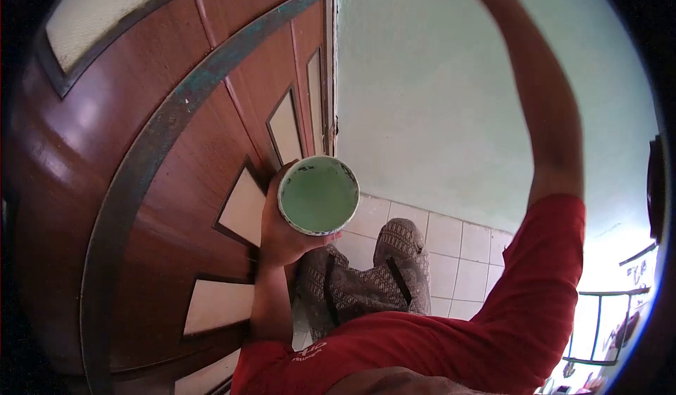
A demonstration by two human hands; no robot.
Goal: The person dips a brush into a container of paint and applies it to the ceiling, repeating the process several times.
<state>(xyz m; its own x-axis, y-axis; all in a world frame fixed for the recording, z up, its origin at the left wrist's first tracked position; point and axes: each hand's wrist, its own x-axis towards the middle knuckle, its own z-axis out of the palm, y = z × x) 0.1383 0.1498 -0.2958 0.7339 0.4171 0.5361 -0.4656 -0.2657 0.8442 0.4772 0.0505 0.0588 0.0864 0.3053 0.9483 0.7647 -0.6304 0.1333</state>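
My left hand (pixel 279 234) is wrapped round the side of a small round tub (pixel 321 162) and holds it upright in front of me. Pale green paint (pixel 319 199) lies inside, with dark specks and smears along the tub's inner wall. My right arm (pixel 546 106) reaches far up along the light green wall (pixel 422 78). The right hand itself lies past the top edge of the picture, so its fingers and anything in them are hidden.
A brown wooden door (pixel 190 177) with pale panels and a curved metal strip (pixel 134 162) stands close on the left. White floor tiles (pixel 447 243) show below. At the lower right is a metal rack (pixel 598 324) by a bright area.
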